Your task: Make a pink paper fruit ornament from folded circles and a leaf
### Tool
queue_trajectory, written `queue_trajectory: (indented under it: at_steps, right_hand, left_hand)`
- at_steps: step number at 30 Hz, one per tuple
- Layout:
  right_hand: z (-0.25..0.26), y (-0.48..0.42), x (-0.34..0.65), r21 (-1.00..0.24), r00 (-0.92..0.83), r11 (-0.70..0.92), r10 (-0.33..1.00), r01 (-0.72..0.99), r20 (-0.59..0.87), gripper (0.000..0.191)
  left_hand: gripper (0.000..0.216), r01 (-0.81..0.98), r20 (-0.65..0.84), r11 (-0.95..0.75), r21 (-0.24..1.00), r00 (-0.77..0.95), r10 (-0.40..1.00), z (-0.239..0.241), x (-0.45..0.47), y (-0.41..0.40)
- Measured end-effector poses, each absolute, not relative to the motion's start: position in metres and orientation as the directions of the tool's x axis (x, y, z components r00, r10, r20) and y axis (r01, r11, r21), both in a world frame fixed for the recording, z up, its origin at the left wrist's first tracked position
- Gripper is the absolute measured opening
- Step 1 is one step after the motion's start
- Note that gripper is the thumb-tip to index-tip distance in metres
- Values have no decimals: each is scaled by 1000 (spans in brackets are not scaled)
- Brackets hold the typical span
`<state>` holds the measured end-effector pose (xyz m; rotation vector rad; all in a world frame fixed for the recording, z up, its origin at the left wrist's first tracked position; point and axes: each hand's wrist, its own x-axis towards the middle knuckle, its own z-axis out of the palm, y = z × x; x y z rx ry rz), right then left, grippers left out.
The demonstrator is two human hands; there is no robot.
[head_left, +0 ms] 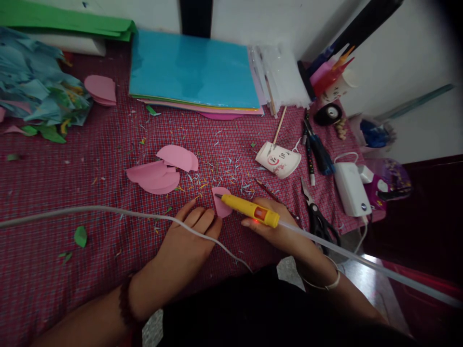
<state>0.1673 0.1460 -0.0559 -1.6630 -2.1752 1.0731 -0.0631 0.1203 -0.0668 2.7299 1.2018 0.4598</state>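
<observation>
A yellow glue gun [240, 206] shaped like a thick pen is gripped in my right hand [280, 226]; a long translucent glue stick [340, 248] runs out of its back end. Its dark nozzle touches or hovers just over a pink paper petal [222, 208]. My left hand [193, 236] lies on the cloth, palm down, with its index finger at the petal's lower left edge, apparently pinching it; the thumb is hidden. A grey cable [119, 210] passes over that hand. More pink paper petals [159, 176] lie to the left.
Blue paper sheets [195, 67] lie at the back, beside crumpled blue tissue paper [36, 77]. Right of the petal are a tipped paper cup [278, 160], black-handled scissors [320, 221] and a white box [351, 188] with a cord. Paper scraps litter the checked cloth [119, 274].
</observation>
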Motion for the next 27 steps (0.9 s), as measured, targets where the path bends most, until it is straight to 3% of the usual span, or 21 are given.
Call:
queue_trajectory:
  at_steps: [18,27]
  right_hand:
    - [-54,150,163,-590,-323,118,912,798,-255,29]
    - [-53,151,163,-637,-343,125,911,760,-231,28]
  left_hand:
    - [26,708,208,-672,219,638,741,-65,-63,121]
    - [25,698,245,-682,220,637,731,-66,-63,121]
